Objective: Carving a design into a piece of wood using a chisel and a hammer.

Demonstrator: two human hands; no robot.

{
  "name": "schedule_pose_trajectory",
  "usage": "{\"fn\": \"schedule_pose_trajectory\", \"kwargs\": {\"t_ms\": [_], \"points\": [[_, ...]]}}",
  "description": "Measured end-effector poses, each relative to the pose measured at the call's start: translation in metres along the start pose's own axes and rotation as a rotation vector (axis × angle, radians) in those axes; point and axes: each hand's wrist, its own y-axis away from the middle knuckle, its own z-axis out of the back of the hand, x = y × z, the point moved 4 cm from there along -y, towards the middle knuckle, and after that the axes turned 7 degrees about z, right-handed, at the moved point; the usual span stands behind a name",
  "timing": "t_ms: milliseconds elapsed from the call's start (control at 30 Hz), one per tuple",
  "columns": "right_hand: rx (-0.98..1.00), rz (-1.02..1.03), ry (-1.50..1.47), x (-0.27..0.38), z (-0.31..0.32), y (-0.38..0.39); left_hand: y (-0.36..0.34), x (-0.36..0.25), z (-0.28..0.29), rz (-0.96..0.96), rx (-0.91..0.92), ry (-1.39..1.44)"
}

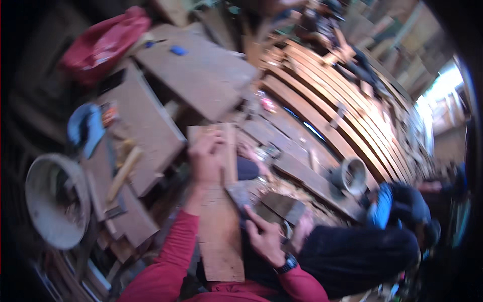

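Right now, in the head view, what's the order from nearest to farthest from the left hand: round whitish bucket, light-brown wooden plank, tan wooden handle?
From the left hand:
1. Light-brown wooden plank, touching it.
2. Tan wooden handle, left.
3. Whitish bucket, farther left.

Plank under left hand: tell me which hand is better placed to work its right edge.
Right, probably: the right hand is beside that edge, by a blurred grey blade; the left hand is on the plank near its far end.
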Motion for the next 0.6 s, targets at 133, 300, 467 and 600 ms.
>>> {"fn": "schedule_pose_trajectory", "kwargs": {"t_ms": [133,300,467,600], "points": [[0.015,-0.066,-0.028,-0.012,-0.012,-0.025,-0.007,-0.008,-0.003,0.055,0.074,-0.063],[-0.009,0.042,0.081,-0.007,-0.015,-0.024,-0.007,0.005,-0.003,-0.016,0.106,-0.214],[0.042,0.036,0.088,-0.003,-0.010,-0.019,-0.010,-0.001,-0.005,-0.053,0.107,-0.288],[0.033,0.061,0.138,0.001,-0.014,-0.031,-0.005,0.005,-0.003,-0.083,0.129,-0.319]]}}
